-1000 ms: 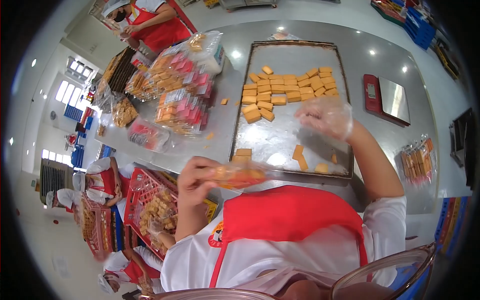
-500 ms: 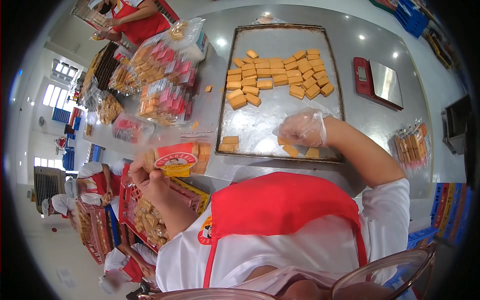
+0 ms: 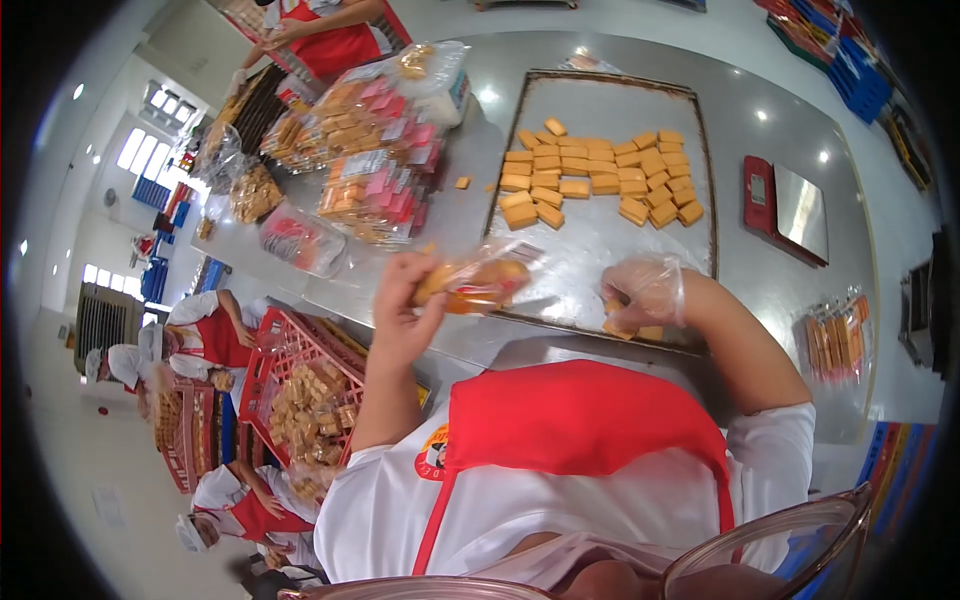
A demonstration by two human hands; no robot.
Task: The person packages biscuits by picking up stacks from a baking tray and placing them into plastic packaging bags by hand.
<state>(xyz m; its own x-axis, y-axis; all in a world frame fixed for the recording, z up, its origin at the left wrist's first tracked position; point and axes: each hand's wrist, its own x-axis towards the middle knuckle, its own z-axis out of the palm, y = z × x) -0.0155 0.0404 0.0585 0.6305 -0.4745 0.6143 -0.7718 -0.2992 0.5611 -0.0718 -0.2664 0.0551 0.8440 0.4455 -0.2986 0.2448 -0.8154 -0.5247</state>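
My bare left hand (image 3: 402, 305) pinches a clear plastic bag of biscuits (image 3: 485, 278), raised and tilted over the tray's near left corner. Its red and yellow label is partly turned away. My right hand (image 3: 648, 288), in a clear plastic glove, is at the near right part of the metal baking tray (image 3: 575, 318). Its fingers curl round small golden rectangular biscuits (image 3: 616, 328); how many they hold is hidden. Farther back on the tray, rows of the same biscuits (image 3: 603, 168) lie close together.
Packed biscuit bags (image 3: 370, 175) are heaped on the table's left. A red scale (image 3: 785, 210) and another packet (image 3: 838, 340) lie to the right. Red crates of bagged goods (image 3: 305, 400) stand at lower left. Co-workers in red aprons (image 3: 335, 45) are beyond and to the left.
My left hand has brought the bag rightward and up, over the tray edge, turning its label away. My right hand's fingers now curl round biscuits at the tray's near edge. The view has shifted slightly.
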